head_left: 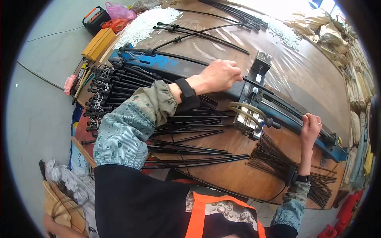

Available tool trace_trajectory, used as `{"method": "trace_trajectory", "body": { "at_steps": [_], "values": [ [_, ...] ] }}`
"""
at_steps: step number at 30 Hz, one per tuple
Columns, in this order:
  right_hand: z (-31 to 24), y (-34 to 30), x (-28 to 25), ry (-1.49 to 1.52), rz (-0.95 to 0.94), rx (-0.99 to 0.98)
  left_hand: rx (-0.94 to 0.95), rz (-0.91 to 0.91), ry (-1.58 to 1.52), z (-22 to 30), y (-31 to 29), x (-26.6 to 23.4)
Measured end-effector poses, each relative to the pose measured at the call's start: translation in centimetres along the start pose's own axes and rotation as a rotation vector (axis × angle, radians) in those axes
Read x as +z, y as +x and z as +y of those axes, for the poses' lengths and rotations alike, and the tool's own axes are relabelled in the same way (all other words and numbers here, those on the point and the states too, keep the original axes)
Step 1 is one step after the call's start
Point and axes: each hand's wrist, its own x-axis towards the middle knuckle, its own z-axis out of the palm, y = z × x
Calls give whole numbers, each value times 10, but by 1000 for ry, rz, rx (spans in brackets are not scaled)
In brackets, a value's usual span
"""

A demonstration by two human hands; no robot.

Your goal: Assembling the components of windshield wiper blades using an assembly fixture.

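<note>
- Pinching a black rod above the blue rail, our left hand has its fingers drawn together, and the rod shows just beyond the fingertips.
- Farther along to the right, our right hand curls nearly closed on a dark ribbed rod, thumb uppermost; we cannot tell how tightly it grips.
- We see both rods running along the rail, which slants across the wooden table.
- Between our hands, a silver-and-black clamp unit sits across the rail, its pale hoses looping on our side.
- Left of the clamp unit, we have a crowded stack of black rods with end fittings; plain black rods fan out nearer to us.
- Below our right hand, thin ribbed rods lie in a loose bundle.
- Across the table from us, small white pieces are heaped near a yellow box.
- At our lower left, another person's arm shows beside the pale plastic bags.
</note>
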Motion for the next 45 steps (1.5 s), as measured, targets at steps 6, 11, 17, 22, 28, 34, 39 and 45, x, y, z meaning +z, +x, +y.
{"method": "trace_trajectory", "body": {
  "at_steps": [6, 11, 17, 22, 28, 34, 39, 45],
  "values": [
    [-6, 3, -1, 12, 20, 17, 19, 130, -59, -4, -3, 6],
    [5, -9, -5, -78, -25, 19, 22, 67, -1, -8, 1, 15],
    [-71, -16, -8, -103, -66, -161, 31, -87, 103, -18, 2, 20],
    [-93, -46, -17, 4, -28, -107, 4, -87, 143, -3, 6, 18],
    [-95, -46, 4, 319, -180, 40, -4, -42, 170, 2, 0, 23],
    [-87, -39, 26, 593, -170, 131, 133, 101, 261, -11, -1, 33],
    [-109, -58, -12, 317, -355, 142, 325, 171, 349, -23, 11, 26],
    [-162, -124, -20, 97, -584, -239, 391, 112, 492, -52, -19, -29]
  ]
}}
